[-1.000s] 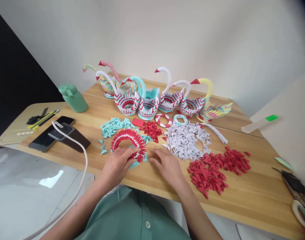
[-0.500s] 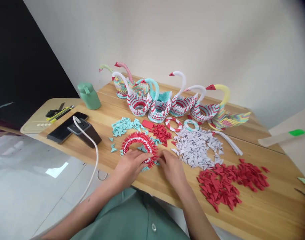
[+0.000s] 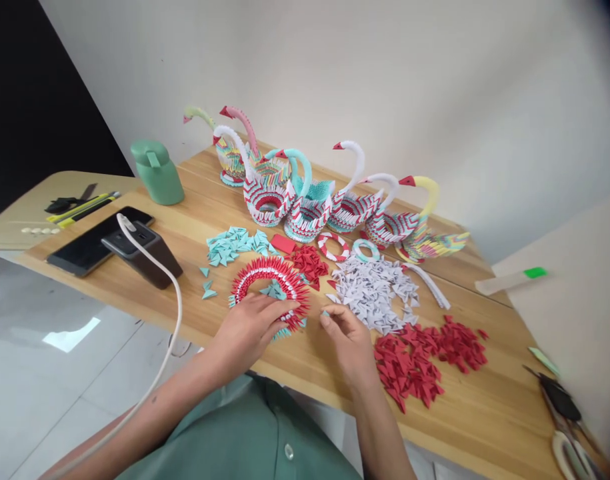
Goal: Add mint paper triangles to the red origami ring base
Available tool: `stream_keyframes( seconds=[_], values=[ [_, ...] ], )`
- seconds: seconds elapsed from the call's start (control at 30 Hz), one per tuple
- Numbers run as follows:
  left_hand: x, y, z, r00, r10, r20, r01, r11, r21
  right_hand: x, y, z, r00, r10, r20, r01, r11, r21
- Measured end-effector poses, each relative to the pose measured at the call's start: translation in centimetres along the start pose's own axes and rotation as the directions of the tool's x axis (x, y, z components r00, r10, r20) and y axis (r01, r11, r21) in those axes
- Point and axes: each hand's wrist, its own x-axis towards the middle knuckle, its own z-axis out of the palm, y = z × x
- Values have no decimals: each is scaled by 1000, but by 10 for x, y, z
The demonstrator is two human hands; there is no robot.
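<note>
A ring of folded paper pieces (image 3: pixel 243 279), red with a white band and turquoise at its base, rests near the table's front edge. My left hand (image 3: pixel 249 327) grips its near right side, thumb and fingers closed over the wall. Just right of the ring, my right hand (image 3: pixel 352 337) pinches a small turquoise paper triangle (image 3: pixel 325 313), apart from the ring. Loose turquoise triangles (image 3: pixel 235 245) lie behind the ring, with a few inside it. Red triangles (image 3: pixel 309 263) and white triangles (image 3: pixel 375 290) are heaped behind my right hand.
Several paper swans (image 3: pixel 269 200) stand along the back. More red triangles (image 3: pixel 409 367) lie at right, scissors (image 3: pixel 565 413) at the far right edge. A power bank (image 3: pixel 142 250) with a white cable (image 3: pixel 177 313), a phone (image 3: pixel 95 247) and a green bottle (image 3: pixel 157 173) are at left.
My right hand has drawn away from the ring's right side, and a turquoise triangle now shows in its pinch. My left hand keeps hold of the ring. The camera view has shifted slightly.
</note>
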Motion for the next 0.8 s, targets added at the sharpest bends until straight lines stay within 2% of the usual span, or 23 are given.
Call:
stream_keyframes(
  seconds=[0.1,0.17,0.3,0.47,0.63,0.8],
  values=[
    [1,1,2,999,12,-30,-12,1000,-13,-7,-7,-2,998,19,67,-29,987,158],
    [1,1,3,999,17,-46,-18,1000,-24,-12,-11,-2,996,26,90,-42,983,181],
    [2,5,1,998,3,-65,-7,998,-62,-18,-14,0,1000,-6,28,2,992,128],
    [4,9,1,998,-11,-65,5,995,-100,-21,-12,2,1000,17,-18,-12,976,217],
    [5,11,2,993,-60,-103,46,990,-132,-24,-12,2,999,17,-42,-12,993,114],
    [7,14,0,989,-88,-119,72,988,-136,-26,-12,6,1000,18,-19,-17,998,54]
  ],
)
